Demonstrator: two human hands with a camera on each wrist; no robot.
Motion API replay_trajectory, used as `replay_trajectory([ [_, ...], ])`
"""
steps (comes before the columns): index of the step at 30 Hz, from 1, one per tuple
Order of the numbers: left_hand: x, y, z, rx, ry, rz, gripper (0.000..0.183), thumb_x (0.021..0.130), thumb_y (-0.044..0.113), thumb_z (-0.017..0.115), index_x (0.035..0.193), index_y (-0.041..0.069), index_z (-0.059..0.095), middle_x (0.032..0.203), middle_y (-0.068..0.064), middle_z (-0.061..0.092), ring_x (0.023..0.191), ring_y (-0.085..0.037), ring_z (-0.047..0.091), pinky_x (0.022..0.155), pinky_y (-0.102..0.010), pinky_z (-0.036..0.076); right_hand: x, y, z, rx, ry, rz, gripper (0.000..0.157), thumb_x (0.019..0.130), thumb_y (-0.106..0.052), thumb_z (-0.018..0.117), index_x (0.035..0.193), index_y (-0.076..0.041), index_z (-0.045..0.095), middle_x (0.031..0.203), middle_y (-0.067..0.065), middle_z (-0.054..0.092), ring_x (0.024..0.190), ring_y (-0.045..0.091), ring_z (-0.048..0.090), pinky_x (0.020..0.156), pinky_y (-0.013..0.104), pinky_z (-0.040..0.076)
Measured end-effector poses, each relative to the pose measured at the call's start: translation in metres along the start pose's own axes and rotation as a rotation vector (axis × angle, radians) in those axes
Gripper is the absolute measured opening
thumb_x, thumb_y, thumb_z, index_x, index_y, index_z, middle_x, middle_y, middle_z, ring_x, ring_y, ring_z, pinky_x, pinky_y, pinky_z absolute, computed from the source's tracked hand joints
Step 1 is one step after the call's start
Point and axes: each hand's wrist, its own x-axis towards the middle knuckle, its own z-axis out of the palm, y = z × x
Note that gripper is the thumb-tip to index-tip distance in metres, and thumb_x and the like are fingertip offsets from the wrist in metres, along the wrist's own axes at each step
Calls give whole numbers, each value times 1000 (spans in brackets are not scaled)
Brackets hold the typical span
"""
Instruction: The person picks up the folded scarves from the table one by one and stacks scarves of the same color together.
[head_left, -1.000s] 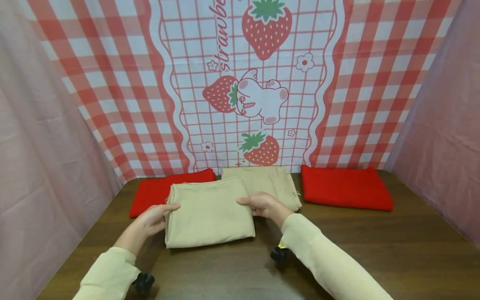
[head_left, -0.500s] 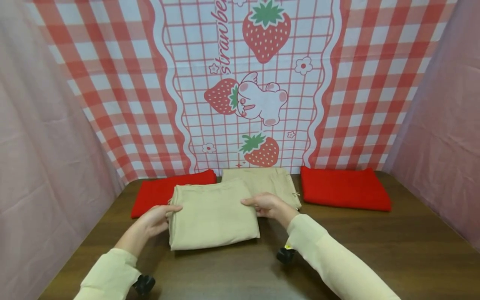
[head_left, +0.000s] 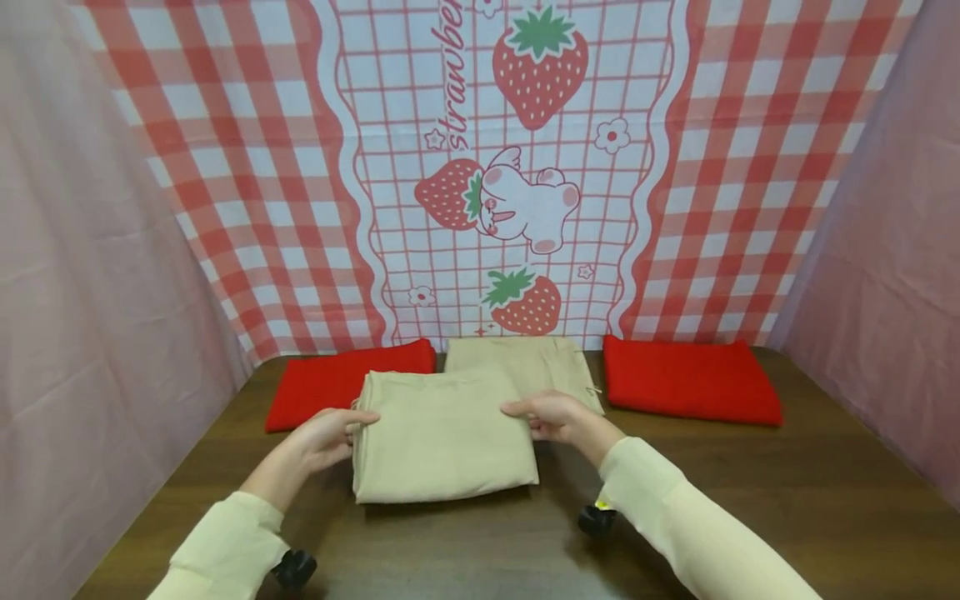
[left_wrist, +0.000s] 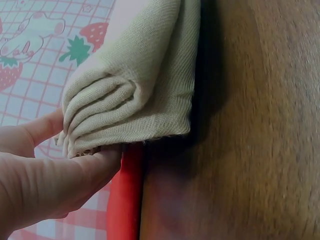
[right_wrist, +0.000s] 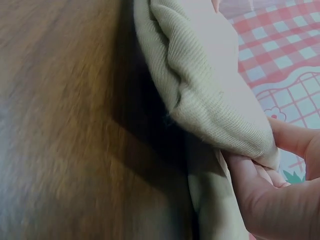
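Pale sleeves nearest me, reaching over the brown tabletop, and both hands are on it: my left hand pinches the folded cloth at its left edge, my right hand pinches the right, thumbs on top, fingers beneath. It's up off the wood! Behind it, partly covered, lies another beige cloth, between the left red cloth and the right red cloth. Farthest back hangs the strawberry curtain.
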Motion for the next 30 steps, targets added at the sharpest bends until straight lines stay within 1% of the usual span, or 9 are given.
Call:
replay_trajectory([
  [2,1,2,4,-6,-2,-2,60,98,18,51,146,-8,25,133,-14,46,108,-20,53,93,-32,51,-4,2,-5,-8,-11,-11,17,89,-15,65,73,-13,61,58,-10,53,57,0,47,61,15,49],
  [4,2,3,7,-9,0,-6,59,98,18,51,146,-8,26,138,-17,42,112,-22,52,96,-33,50,-6,4,-12,-14,-54,-29,19,87,-20,70,70,-15,61,56,-11,48,55,0,42,59,14,45],
  [6,2,4,11,-9,-6,-11,60,98,18,51,146,-8,25,143,-20,37,116,-24,49,99,-35,49,-10,5,-16,-17,-68,-38,20,86,-23,72,70,-16,61,56,-12,46,55,0,40,59,14,44],
  [9,3,5,16,-15,-7,-10,58,98,16,51,146,-7,27,144,-21,36,118,-26,48,101,-37,49,-14,7,-19,-11,-44,-24,22,88,-19,68,68,-17,59,54,-12,42,54,0,37,56,14,41],
  [13,2,4,22,-15,-18,7,56,98,15,51,144,-8,29,136,-18,45,111,-23,54,98,-37,51,-22,8,-20,-14,14,2,26,92,-13,60,66,-17,58,55,-11,40,54,1,35,56,14,39],
  [17,2,3,27,-9,-24,13,54,98,15,51,142,-10,32,132,-17,49,107,-22,56,99,-39,50,-28,10,-24,-8,7,-1,25,93,-12,59,69,-16,60,56,-10,46,56,2,38,59,15,44],
  [24,1,3,35,-3,-29,1,53,97,16,52,141,-8,34,135,-18,46,111,-25,53,103,-41,48,-38,14,-30,8,-44,-22,17,94,-12,57,79,-14,64,67,-10,64,66,1,58,69,20,54],
  [29,0,5,40,-3,-34,4,51,97,15,53,140,-7,36,131,-16,50,108,-23,55,100,-40,50,-44,15,-35,3,-72,-35,14,95,-12,55,84,-15,63,72,-10,66,69,0,61,70,20,55],
  [30,0,5,41,1,-41,6,52,97,15,53,140,-7,36,130,-15,51,107,-23,55,99,-39,50,-45,15,-36,-1,-71,-35,15,95,-12,55,83,-15,62,69,-11,64,66,0,58,69,19,54],
])
